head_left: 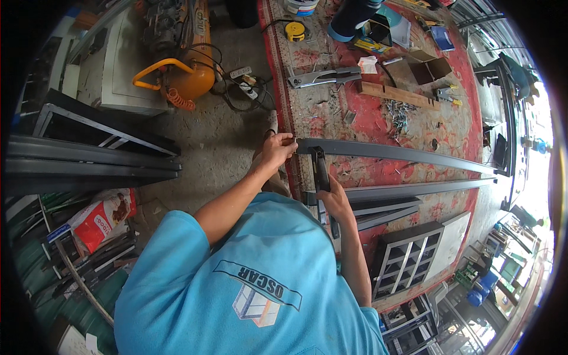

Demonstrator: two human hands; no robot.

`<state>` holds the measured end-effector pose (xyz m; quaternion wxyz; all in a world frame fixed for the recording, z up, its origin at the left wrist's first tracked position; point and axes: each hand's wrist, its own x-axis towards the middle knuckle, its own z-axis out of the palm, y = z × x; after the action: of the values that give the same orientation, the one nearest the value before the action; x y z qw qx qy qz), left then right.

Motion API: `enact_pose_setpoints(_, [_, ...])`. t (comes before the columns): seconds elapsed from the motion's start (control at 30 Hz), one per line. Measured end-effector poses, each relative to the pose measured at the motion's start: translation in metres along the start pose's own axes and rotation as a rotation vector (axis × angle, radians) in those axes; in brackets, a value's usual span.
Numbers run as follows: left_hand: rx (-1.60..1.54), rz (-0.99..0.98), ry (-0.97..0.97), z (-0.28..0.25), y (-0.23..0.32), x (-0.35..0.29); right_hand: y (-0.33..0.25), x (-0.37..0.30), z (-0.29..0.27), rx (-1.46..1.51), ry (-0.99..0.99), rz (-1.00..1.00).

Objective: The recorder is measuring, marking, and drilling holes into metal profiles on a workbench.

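My left hand (278,150) is at the near end of a long dark grey metal profile (390,150), with thumb and fingertips pinched together. Whatever lies between those fingertips is too small to make out. My right hand (337,201) is closed around a black long-handled tool that looks like a hand riveter (321,171). The tool's upper end meets the profile close to its near end. A second dark profile (414,190) runs roughly alongside, nearer my body, with shorter dark pieces (387,217) beside it.
On the red patterned carpet (378,171) lie a silver riveter (324,77), a yellow tape measure (294,31), a wooden strip (399,94), loose rivets (399,116) and a dark slatted frame (408,258). An orange compressor (189,80) stands left on the floor, near stacked dark profiles (89,165).
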<state>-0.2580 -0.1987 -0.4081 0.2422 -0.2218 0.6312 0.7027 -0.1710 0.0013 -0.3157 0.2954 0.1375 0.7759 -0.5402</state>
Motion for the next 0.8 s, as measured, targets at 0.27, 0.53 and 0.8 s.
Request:
enact_pose_setpoints(0.27, [0.041,0.032,-0.015,-0.001,-0.009,-0.002,0.005,0.004,0.001,-0.010,0.016,-0.042])
enact_pose_setpoints(0.53, [-0.190,-0.134,-0.031,0.009,-0.004,-0.016,0.007,0.007,0.002,0.039,0.015,-0.089])
enact_pose_setpoints(0.8, [0.155,-0.056,0.162,0.029,-0.015,-0.005,0.007,0.006,0.002,-0.031,0.041,-0.040])
